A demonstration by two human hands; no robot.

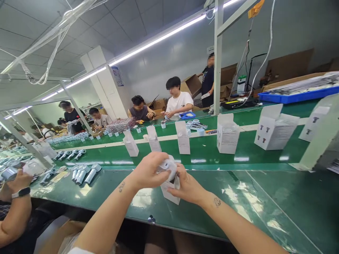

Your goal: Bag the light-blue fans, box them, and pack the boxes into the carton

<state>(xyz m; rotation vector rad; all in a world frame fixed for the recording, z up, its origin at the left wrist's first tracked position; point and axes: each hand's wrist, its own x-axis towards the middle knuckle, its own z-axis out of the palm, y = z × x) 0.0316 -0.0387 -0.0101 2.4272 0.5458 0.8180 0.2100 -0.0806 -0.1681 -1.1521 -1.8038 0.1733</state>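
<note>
My left hand (150,171) is closed around a pale, rounded device wrapped in clear plastic (171,165), at the mouth of a small white carton (171,195). The carton stands upright on the near green bench, and its inside is mostly hidden by my fingers and the device. My right hand (189,185) grips the carton's top right edge, thumb in front and fingers behind. How far the device sits inside the carton cannot be made out.
Several open white cartons (228,137) stand along the green conveyor (201,160) beyond my hands. Pale blue handheld devices (86,173) lie at left near a co-worker's hand (19,181). A metal post (319,135) rises at right; a blue tray (299,94) lies behind it.
</note>
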